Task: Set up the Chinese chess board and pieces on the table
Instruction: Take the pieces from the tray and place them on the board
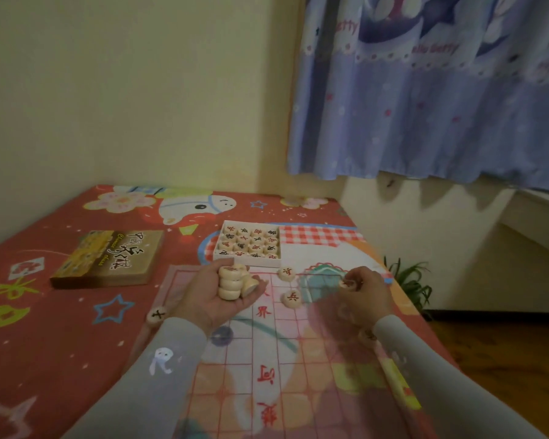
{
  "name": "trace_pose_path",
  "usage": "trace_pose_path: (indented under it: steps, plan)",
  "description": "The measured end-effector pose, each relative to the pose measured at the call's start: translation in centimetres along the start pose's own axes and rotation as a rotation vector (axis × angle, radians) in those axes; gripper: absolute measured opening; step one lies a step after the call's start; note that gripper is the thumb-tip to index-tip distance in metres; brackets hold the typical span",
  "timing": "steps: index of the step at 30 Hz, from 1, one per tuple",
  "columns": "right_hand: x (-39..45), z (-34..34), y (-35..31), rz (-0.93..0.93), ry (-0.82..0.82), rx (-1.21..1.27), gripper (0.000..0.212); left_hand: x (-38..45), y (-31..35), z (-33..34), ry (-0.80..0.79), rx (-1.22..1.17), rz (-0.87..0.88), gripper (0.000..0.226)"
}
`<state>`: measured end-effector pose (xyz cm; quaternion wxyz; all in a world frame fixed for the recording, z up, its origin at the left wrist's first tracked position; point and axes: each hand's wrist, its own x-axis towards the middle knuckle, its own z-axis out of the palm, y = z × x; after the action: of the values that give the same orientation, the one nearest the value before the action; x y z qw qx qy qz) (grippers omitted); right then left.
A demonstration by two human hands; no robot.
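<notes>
The right hand (363,291) pinches one red-marked piece (346,284) between thumb and fingertips, low over the board's (298,353) far right part. Whether the piece touches the sheet yet I cannot tell; motion blur smears that side. The grid point it seems meant for lies right under the grip, so the coming move is likely a short drop rather than a reach. The piece is a flat disc with no long axis, so only its face-up side matters.

The left hand (222,299) lies palm up at 9 o'clock from the right one, fingers curled round a stack (232,285) of pale discs, some tipped on edge. That supply is nearer to the right hand than the tray is.

Two placed pieces sit on the board between the hands: one (291,299) at 8 o'clock from the held piece, another (286,274) at 10 o'clock. A black-marked piece (156,315) lies at the board's left edge. Blurred pale shapes below the right wrist may be further pieces.

The pieces look like smooth light wood with carved, painted characters. The board is a thin translucent sheet with red lines, the cloth's pattern showing through.

The white tray (248,243), with pieces in rows, stands at 12 o'clock from the board, touching its far edge. The box lid (108,259) lies at 10 o'clock on the red cartoon-printed cloth (45,327) covering the counter.
</notes>
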<state>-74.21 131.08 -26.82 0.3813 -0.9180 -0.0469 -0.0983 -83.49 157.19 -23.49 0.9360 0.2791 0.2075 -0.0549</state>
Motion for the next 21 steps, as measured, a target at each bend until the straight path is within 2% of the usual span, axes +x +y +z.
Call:
trace_pose_path:
  steps: [10,15,18,21]
  plan:
    - [5.1,0.9,1.5,0.063,-0.034,-0.126,0.010,3.1,-0.8,1.5,0.025,0.019,-0.030,0.024]
    - [6.5,2.0,2.1,0.071,-0.089,-0.150,0.012,4.1,-0.8,1.7,0.039,0.035,-0.049,0.024]
    - [6.5,2.0,2.2,0.035,-0.077,-0.177,0.015,4.1,-1.0,1.8,0.045,0.034,-0.061,0.024]
    - [5.4,1.7,0.5,-0.053,-0.025,-0.067,0.014,3.5,-1.4,2.1,0.033,0.054,-0.070,0.024]
